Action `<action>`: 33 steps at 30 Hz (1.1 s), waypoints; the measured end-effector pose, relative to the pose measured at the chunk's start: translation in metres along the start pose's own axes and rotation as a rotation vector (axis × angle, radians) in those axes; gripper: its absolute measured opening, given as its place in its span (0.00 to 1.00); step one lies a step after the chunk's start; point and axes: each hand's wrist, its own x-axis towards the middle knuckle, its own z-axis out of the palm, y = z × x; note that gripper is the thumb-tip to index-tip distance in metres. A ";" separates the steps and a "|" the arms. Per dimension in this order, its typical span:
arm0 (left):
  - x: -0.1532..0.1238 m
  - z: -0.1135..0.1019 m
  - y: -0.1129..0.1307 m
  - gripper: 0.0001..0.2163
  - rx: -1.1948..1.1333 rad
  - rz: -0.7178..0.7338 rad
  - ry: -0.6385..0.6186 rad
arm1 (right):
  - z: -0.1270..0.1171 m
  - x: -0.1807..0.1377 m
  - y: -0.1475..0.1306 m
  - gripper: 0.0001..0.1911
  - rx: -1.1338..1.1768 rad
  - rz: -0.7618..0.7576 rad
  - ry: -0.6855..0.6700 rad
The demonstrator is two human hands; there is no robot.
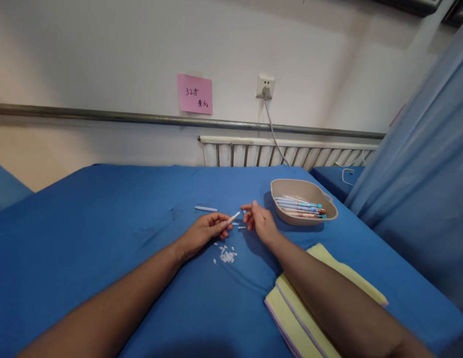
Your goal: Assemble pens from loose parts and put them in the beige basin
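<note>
My left hand [211, 226] pinches a slim cream pen barrel [233, 218] with a white end, which points up and to the right. Just right of it is my right hand [259, 220], its index finger stretched towards the barrel and the other fingers partly curled; I see nothing in it. Between the hands, thin white pen parts [241, 227] lie on the blue sheet. A pile of small white tips [227, 256] is spread below my left hand. Beyond that hand lies a light blue pen barrel [206, 209].
A beige basket [304, 185] holding several pens [300, 206] stands at the right. A folded yellow towel [302, 318] lies under my right forearm. The blue-covered bed [104, 223] meets a wall with a rail, a radiator [246, 154] and a socket [266, 87]. A blue curtain [414, 164] hangs at right.
</note>
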 end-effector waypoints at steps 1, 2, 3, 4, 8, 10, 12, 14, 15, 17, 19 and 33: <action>0.001 -0.002 0.000 0.13 -0.042 -0.004 0.025 | -0.003 0.003 0.000 0.31 0.026 0.005 0.087; 0.002 -0.004 0.000 0.12 -0.085 -0.005 0.047 | -0.006 0.006 0.000 0.29 0.040 0.000 0.158; 0.003 -0.007 0.001 0.12 -0.125 -0.007 0.066 | -0.009 0.009 0.000 0.27 0.043 -0.011 0.210; 0.004 -0.009 0.001 0.11 -0.165 -0.009 0.087 | -0.012 0.011 0.001 0.25 0.039 -0.021 0.249; 0.005 -0.013 0.002 0.08 -0.276 -0.024 0.155 | -0.017 0.016 0.007 0.17 -0.004 0.011 0.314; 0.005 -0.014 0.002 0.07 -0.302 -0.030 0.164 | -0.016 0.018 0.012 0.15 -0.023 0.021 0.317; 0.005 -0.014 0.002 0.07 -0.312 -0.035 0.164 | -0.015 0.020 0.018 0.13 -0.036 0.021 0.311; 0.006 -0.014 0.002 0.07 -0.315 -0.042 0.166 | -0.015 0.021 0.024 0.11 -0.060 0.029 0.302; 0.006 -0.015 0.001 0.07 -0.314 -0.046 0.166 | -0.016 0.021 0.027 0.10 -0.087 0.037 0.298; 0.007 -0.016 0.000 0.06 -0.308 -0.049 0.162 | -0.018 0.021 0.030 0.10 -0.197 0.062 0.288; 0.008 -0.017 -0.001 0.07 -0.302 -0.048 0.160 | -0.021 0.019 0.030 0.09 -0.383 0.100 0.271; 0.008 -0.018 -0.001 0.06 -0.324 -0.072 0.150 | -0.026 0.006 0.013 0.07 -1.158 0.073 -0.061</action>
